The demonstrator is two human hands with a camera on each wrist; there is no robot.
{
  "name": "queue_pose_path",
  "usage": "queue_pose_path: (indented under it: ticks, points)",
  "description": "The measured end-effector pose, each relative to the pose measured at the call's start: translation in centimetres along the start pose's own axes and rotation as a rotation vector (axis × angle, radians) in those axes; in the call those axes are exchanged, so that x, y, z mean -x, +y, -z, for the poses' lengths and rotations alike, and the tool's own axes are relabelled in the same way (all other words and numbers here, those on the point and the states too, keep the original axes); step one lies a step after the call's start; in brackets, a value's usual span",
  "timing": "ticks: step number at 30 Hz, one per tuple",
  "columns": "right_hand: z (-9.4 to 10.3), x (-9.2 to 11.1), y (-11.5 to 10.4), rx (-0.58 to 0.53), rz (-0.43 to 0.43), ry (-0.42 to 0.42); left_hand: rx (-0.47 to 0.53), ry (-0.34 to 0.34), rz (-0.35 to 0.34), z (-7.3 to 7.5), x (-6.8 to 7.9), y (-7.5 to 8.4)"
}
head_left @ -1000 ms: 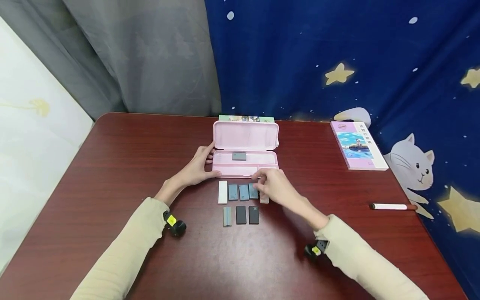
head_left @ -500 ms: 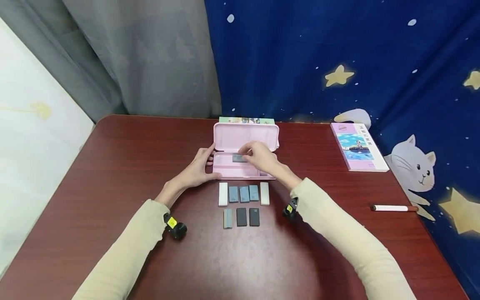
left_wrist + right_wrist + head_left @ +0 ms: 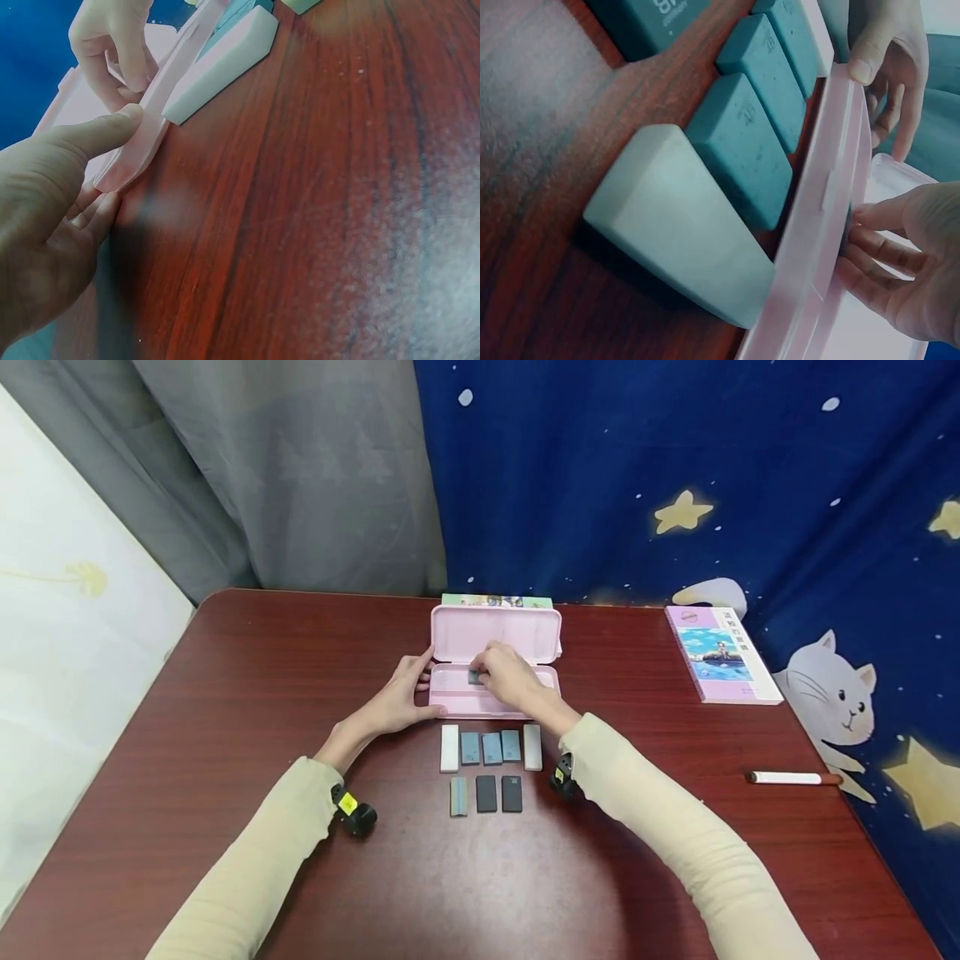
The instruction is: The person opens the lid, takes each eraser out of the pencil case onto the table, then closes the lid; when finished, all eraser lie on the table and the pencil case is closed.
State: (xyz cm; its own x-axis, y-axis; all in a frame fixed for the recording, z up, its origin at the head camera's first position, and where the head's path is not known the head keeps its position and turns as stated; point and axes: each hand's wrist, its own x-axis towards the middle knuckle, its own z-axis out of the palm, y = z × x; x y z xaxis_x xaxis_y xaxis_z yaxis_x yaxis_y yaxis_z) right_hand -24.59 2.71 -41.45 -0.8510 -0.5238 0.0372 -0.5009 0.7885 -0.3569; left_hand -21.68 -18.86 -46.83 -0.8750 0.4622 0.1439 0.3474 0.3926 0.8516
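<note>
An open pink pencil case [image 3: 445, 708] lies on the table with its lid [image 3: 495, 631] raised behind it. My left hand [image 3: 397, 697] grips the case's left end, its thumb on the front wall; in the left wrist view that thumb presses the pink rim, with fingers curled at the far side. Inside the case's back compartment, my right hand [image 3: 510, 677] pinches a grey eraser [image 3: 474, 677], mostly hidden by the fingers. The right wrist view shows only a dark sliver of the eraser [image 3: 846, 232] at the fingertips.
Before the case stand a white eraser [image 3: 449, 748], several blue-grey erasers [image 3: 491, 748] and another white eraser [image 3: 532, 747]. Nearer lie a striped eraser [image 3: 458, 797] and two black erasers [image 3: 486, 793]. A book [image 3: 720, 653] and a marker [image 3: 787, 777] are at right.
My right hand has moved from above the front row of erasers, up and left into the case, onto the grey eraser. My left hand has stayed on the case.
</note>
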Motion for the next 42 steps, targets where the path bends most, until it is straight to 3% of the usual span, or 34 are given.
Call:
queue_pose_path:
  ticks: [13,22,27,35,42]
  points:
    - [-0.2,0.4,0.0,-0.003,-0.023,-0.024,-0.029,0.013,-0.041,-0.4,0.1,0.2]
    - [0.3,-0.2,-0.2,0.104,-0.015,-0.075,-0.038,0.013,-0.045,-0.2,-0.1,0.2]
    - [0.2,-0.2,0.1,0.099,-0.031,-0.086,-0.054,-0.001,-0.03,-0.1,0.0,0.3]
    - [0.4,-0.2,0.7,0.001,-0.024,-0.037,-0.059,0.004,-0.012,0.0,0.1,0.3]
    - [0.9,1.2,1.9,-0.211,-0.067,0.074,-0.068,0.0,-0.001,0.0,0.2,0.4]
